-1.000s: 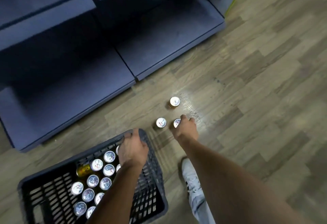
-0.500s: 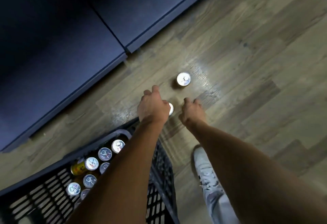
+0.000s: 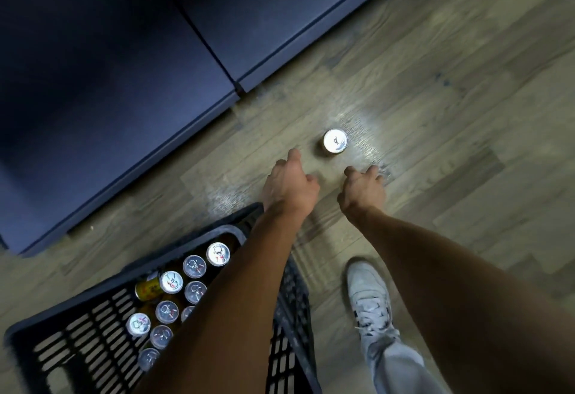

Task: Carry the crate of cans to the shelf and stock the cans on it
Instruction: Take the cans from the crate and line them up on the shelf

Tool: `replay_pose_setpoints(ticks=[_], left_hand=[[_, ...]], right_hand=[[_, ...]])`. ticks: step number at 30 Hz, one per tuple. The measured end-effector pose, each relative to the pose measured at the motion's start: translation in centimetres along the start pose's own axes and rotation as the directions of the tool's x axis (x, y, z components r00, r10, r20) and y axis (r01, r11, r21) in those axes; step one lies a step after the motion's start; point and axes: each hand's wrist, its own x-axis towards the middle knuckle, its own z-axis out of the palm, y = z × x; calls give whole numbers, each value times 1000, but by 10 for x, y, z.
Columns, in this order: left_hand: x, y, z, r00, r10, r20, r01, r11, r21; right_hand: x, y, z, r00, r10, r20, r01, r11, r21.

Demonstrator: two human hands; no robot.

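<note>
The loose can [image 3: 335, 141] stands upright on the floor [image 3: 451, 107], lid up, just beyond both hands and near the shelf [image 3: 130, 88] edge but not on it. More cans [image 3: 218, 254] stand packed upright in the crate [image 3: 74, 350], bottom left, w/ one yellow can [image 3: 146, 289] lying on its side among them. Our left hand [image 3: 289, 186] hangs over the floor just past the crate's corner, thumb out toward the loose can, other fingers curled down. Whether they wrap anything we can't tell, since the palm hides what's under it. Our right hand [image 3: 362, 190] sits just beside it, knuckles up, fingers curled to the floor. There's a glint by the fingertips, but we can't tell if it's a can or just floor shine. A white shoe [image 3: 368, 294] is planted right of the crate. Handling, as we judge it: the cans are prob. stiff, smooth metal, a bit slick, fairly heavy for their size if full, and apt to dent or roll if knocked over. Best hold is approx. round the side wall from above, thumb opposite fingers, not by the lid rim or tab. The shelf boards look bare in view, so stocking seems barely begun.
</note>
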Motion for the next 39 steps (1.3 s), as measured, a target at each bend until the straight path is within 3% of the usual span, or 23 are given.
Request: replay_pose_setpoints(ticks=[7, 14, 16, 20, 22, 25, 29, 33, 36, 39], left_hand=[[-39, 34, -91, 997, -29, -69, 30, 999, 21], [-99, 39, -173, 990, -65, -125, 65, 998, -2], [-117, 35, -195, 981, -153, -117, 137, 982, -128], [-147, 16, -252, 909, -412, -53, 336, 805, -489], [-163, 1, -279, 896, -442, -36, 355, 763, -540], [-193, -13, -313, 861, -502, 82, 419, 608, -674], [-254, -22, -380, 841, -428, 332, 481, 311, -820], [-317, -47, -464, 890, -235, 391, 434, 175, -884], [-361, -70, -523, 947, -37, 319, 319, 236, -918], [-398, -80, -588, 981, 11, 192, 178, 329, -928]], right_hand=[[-55, -41, -110, 999, -28, -24, 29, 999, 40], [-132, -89, -185, 976, -188, -113, 209, 956, 207], [-153, -99, -208, 951, -278, -139, 303, 926, 226], [-200, -132, -264, 871, -491, 22, 466, 838, 283], [-223, -159, -290, 851, -522, 61, 455, 790, 412], [-265, -192, -325, 842, -529, 101, 337, 665, 667], [-332, -228, -377, 674, -639, 370, 185, 632, 753], [-409, -280, -434, 498, -718, 487, 183, 636, 750], [-466, -313, -482, 387, -763, 519, 216, 622, 753], [-508, -349, -533, 294, -796, 530, 283, 602, 747]])
